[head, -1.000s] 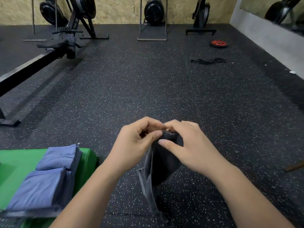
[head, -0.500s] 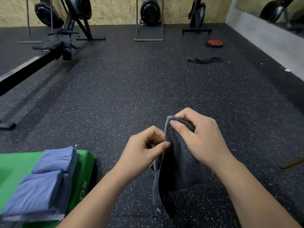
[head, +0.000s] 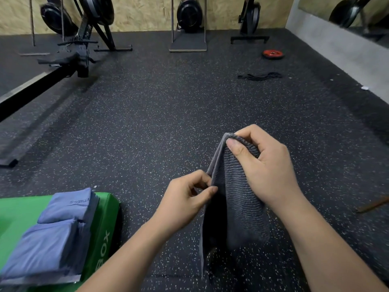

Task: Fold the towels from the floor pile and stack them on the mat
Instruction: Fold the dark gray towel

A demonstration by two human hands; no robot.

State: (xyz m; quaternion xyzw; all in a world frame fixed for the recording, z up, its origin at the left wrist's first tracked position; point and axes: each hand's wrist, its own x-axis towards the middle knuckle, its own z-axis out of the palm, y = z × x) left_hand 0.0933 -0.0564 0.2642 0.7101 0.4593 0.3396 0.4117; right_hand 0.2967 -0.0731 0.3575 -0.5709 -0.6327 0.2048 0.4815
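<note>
- Floor (head: pixel 168 123) of speckled black rubber fills the frame; rowing machine (head: pixel 52 66) upper left, red weight plate (head: pixel 273 54) and black band (head: pixel 260 76) upper right, all well apart from the work.
- Green mat (head: pixel 19 216) at lower left carries two folded blue towels (head: pixel 54 234), so the stack is begun.
- Grey towel (head: pixel 237 199) hangs at lower centre, lifted probably to align its edges.
- Right hand (head: pixel 267 165) pinches its top corner; left hand (head: pixel 185 203) pinches the edge lower down.
- Nothing blocks the way to the mat.
</note>
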